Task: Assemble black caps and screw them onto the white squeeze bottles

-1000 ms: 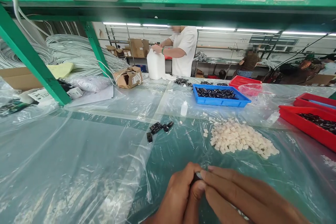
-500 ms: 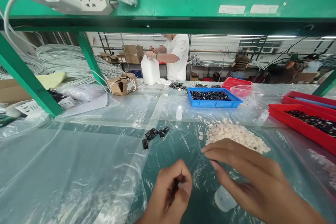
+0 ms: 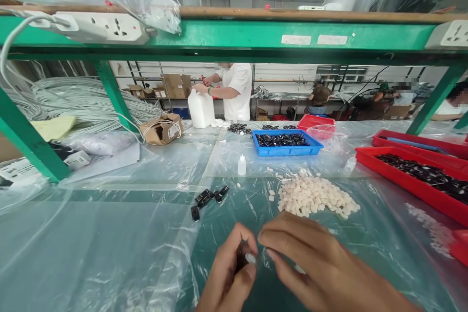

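Observation:
Low in the middle of the view, my left hand (image 3: 228, 275) pinches a small black part (image 3: 241, 258) with a pale tip between thumb and fingers. My right hand (image 3: 321, 268) hovers right beside it, its fingertips close to the part, and I see nothing held in it. Just beyond my hands lies a heap of small white pieces (image 3: 316, 196) on the plastic-covered table (image 3: 109, 243). Several small black parts (image 3: 206, 199) lie loose to the left of that heap.
A small white dropper bottle (image 3: 242, 165) stands behind the heap. A blue tray (image 3: 286, 141) and red trays (image 3: 413, 175) hold black parts. A green shelf frame (image 3: 226, 36) with power strips spans overhead. A person in white handles a white jug (image 3: 200, 108) at the far side.
My hands came apart, then the right hand returned to the left. The camera tilted up, showing more of the shelf.

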Demonstrator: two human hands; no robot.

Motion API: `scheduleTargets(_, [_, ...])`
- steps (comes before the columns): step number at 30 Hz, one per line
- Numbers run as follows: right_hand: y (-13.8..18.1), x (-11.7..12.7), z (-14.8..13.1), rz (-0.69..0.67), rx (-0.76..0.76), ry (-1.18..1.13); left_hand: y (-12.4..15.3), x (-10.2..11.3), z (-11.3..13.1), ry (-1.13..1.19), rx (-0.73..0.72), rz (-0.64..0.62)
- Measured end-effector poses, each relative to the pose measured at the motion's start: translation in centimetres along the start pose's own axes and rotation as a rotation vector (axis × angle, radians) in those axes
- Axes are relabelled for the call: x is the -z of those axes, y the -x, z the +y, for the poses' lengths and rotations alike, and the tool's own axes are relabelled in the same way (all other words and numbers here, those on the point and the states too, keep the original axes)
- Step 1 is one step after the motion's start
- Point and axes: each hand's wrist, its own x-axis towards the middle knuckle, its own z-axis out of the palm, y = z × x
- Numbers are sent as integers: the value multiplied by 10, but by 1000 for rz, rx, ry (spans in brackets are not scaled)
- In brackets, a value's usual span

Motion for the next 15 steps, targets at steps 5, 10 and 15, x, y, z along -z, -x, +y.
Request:
scheduleTargets(5, [3,-4,-5,-18,45,104,2,0,-3,-24,-31,22])
scheduleTargets(10, [1,-5,-11,23,46,162,3,2,-12,-54,-49,65])
scheduleTargets(15, [0,-7,-18,-23,13,161,1,1,-26,-60,-54,86])
